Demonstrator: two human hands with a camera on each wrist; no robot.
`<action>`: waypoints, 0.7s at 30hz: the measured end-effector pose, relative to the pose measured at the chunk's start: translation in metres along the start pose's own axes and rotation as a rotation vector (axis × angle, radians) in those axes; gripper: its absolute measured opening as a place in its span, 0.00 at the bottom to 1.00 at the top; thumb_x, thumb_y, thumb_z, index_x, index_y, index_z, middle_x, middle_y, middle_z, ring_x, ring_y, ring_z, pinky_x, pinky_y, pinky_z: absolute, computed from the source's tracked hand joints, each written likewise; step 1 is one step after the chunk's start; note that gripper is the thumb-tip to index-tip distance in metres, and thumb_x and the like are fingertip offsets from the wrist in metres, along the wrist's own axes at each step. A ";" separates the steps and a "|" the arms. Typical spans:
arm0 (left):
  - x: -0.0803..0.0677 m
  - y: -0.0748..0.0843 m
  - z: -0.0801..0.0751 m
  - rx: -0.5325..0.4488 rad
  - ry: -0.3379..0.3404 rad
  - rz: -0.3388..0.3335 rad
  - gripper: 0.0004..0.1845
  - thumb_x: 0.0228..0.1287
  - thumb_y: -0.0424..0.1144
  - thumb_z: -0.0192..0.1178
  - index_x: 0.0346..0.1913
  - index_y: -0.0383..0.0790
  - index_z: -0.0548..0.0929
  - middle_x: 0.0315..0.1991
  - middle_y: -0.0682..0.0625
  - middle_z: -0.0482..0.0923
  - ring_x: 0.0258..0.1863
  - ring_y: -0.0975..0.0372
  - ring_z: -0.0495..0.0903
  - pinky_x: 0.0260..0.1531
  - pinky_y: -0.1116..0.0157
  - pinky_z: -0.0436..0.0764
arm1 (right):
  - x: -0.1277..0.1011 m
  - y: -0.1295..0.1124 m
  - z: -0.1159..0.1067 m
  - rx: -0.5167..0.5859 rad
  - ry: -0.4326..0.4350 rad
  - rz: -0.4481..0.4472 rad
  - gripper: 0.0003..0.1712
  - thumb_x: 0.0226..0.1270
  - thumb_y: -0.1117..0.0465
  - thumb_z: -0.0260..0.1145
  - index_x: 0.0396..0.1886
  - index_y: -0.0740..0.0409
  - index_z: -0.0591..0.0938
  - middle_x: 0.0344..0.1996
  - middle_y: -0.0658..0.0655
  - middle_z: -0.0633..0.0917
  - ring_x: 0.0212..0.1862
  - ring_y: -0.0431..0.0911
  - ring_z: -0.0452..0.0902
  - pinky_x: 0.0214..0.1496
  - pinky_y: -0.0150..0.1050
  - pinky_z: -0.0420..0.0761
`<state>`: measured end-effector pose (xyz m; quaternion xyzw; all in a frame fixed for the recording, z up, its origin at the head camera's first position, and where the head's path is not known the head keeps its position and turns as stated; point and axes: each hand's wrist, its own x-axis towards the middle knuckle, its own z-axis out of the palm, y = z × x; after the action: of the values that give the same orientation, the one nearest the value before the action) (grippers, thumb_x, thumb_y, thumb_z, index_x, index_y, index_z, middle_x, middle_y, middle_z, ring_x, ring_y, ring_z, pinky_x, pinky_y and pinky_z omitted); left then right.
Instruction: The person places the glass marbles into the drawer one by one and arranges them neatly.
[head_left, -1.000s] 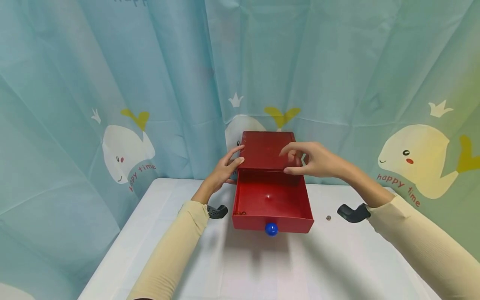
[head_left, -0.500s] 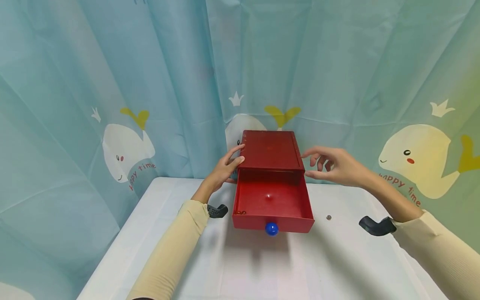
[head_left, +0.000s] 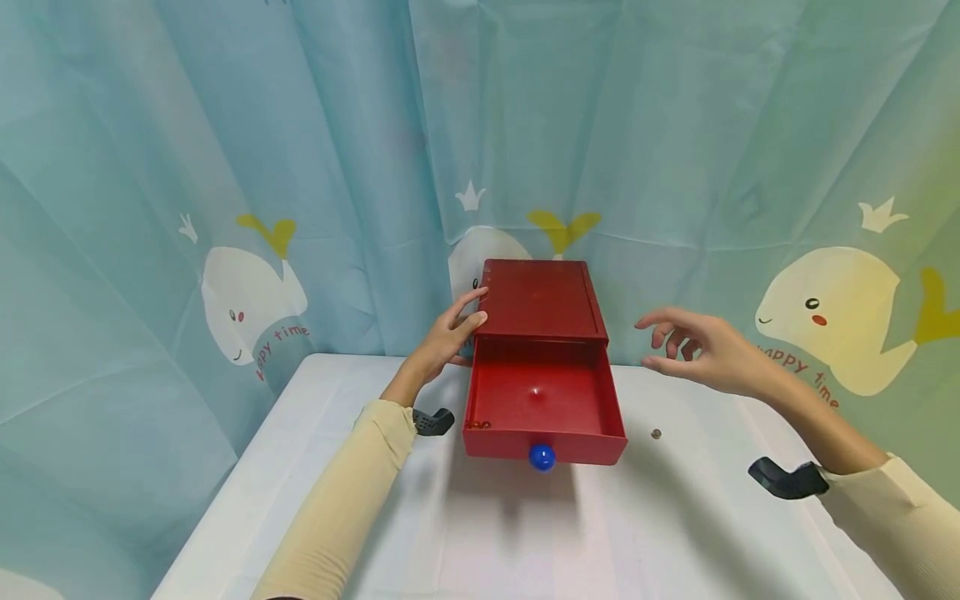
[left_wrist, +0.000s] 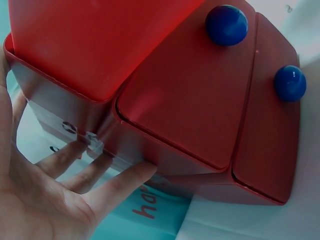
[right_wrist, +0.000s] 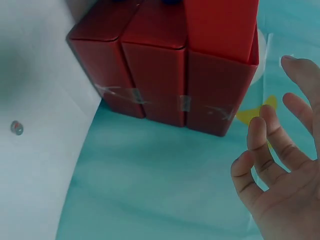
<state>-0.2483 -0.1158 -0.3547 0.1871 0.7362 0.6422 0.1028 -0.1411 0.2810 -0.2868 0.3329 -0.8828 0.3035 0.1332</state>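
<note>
Left hand presses straight fingers against the left side of the red plastic drawer cabinet at the white bench's back edge. Right hand hovers right of the cabinet, fingers relaxed, holding nothing. Top drawer stands pulled out.

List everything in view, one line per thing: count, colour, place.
Red drawer cabinet: one, red, at the table's far edge against the curtain.
Open top drawer: one, red, pulled out toward the person.
Round knobs: three, blue; one on the open drawer, two on the closed drawers below.
Small round object: one, greyish, on the table right of the drawer.
Table: one, white.
Curtain: light blue with whale prints, behind the table.
Left hand: fingers straight, touching the cabinet's left side.
Right hand: relaxed, holding nothing, in the air right of the cabinet.
</note>
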 end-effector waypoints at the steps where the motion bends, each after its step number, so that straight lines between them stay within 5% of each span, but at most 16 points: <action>1: 0.000 0.000 0.000 0.001 0.001 0.000 0.31 0.74 0.56 0.56 0.77 0.71 0.63 0.71 0.42 0.70 0.63 0.42 0.77 0.47 0.40 0.84 | -0.002 0.001 0.000 -0.001 0.003 0.008 0.27 0.59 0.65 0.79 0.56 0.44 0.82 0.33 0.44 0.81 0.29 0.39 0.79 0.30 0.31 0.76; 21: 0.000 0.001 0.001 0.007 0.012 -0.007 0.31 0.74 0.56 0.56 0.77 0.71 0.64 0.70 0.44 0.72 0.62 0.45 0.78 0.47 0.40 0.84 | -0.056 0.046 0.034 0.027 0.024 0.176 0.24 0.60 0.63 0.78 0.55 0.48 0.82 0.35 0.47 0.82 0.32 0.40 0.81 0.34 0.31 0.79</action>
<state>-0.2478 -0.1144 -0.3542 0.1810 0.7399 0.6402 0.0999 -0.1312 0.3159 -0.3584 0.2520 -0.9028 0.3300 0.1122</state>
